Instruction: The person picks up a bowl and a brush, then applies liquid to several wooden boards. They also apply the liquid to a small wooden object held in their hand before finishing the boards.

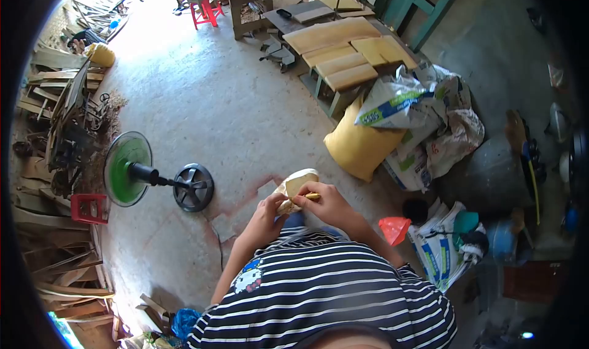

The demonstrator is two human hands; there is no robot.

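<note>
Close in front of my body, a pale cream, shoe-shaped piece [300,180] is held between my two hands. My left hand [270,209] has its fingers curled round the near left side of it. My right hand [324,200] is closed on a small tool with a yellow handle [313,196], its fingertips right at the piece. The tool's working end is hidden by the fingers and the piece. Both hands meet near the middle of the piece, low over my legs.
A fan [127,168] on a round black base [193,187] lies at the left. Wood scraps [61,226] line the left wall beside a red crate [89,208]. Boards [334,35] rest on a low bench at the right, near a yellow sack [362,141] and a red plastic item [394,230].
</note>
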